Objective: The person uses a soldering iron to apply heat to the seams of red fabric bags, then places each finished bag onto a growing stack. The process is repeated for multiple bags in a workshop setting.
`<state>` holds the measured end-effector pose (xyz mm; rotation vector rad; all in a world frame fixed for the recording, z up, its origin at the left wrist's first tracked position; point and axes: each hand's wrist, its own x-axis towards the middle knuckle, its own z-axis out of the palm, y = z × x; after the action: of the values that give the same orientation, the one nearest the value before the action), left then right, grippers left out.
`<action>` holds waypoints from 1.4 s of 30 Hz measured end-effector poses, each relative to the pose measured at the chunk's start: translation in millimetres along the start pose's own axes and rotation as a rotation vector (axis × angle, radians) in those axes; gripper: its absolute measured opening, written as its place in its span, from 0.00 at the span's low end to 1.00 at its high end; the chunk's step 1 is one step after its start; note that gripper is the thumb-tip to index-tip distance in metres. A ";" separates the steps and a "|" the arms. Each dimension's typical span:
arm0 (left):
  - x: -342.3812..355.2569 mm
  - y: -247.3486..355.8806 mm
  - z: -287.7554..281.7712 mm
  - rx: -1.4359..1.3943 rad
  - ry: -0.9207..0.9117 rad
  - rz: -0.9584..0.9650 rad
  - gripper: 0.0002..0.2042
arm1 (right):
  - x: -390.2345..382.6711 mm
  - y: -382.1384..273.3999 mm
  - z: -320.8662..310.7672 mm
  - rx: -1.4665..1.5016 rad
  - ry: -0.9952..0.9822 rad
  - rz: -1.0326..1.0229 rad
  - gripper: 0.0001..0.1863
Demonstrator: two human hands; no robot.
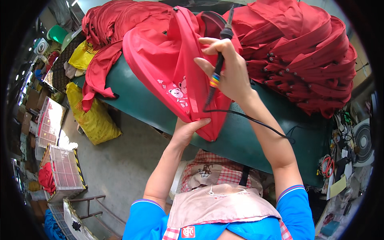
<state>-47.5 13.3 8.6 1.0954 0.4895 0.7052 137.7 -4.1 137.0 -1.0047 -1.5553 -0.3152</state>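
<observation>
A red fabric piece point(156, 60) with a thick rolled edge and a white bear print spreads over the green tabletop point(132, 90). My left hand point(187, 130) pinches its near edge, thumb on top and the other fingers hidden beneath. Above the cloth, my right hand point(230, 70) grips a soldering iron point(219, 64) with a black handle and coloured bands. The iron's metal tip points up and away from me, apart from the fabric. Its black cord point(256, 120) runs across my right forearm.
A big stack of red fabric pieces point(296, 56) with metal snaps fills the table's far right; another red heap point(116, 22) lies far left. Yellow bags point(90, 116) stand beyond the table's left edge. Wire crates point(66, 168) sit on the floor; a fan point(363, 140) and scissors point(328, 166) are at right.
</observation>
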 end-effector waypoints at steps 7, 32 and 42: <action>2.0 -4.0 -10.3 0.003 0.038 0.080 0.34 | -83.8 71.5 -75.4 -0.875 -0.052 0.177 0.14; -0.9 2.4 6.1 0.255 0.057 0.157 0.21 | -91.7 -116.1 -45.9 0.125 -0.368 0.960 0.14; -9.3 3.8 32.0 0.206 0.184 0.206 0.17 | -89.2 -28.1 -10.9 -0.357 -0.053 -0.003 0.09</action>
<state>-33.4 -12.5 24.7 1.2927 0.6225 0.9576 118.1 -65.5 68.3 -1.2944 -1.5801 -0.5879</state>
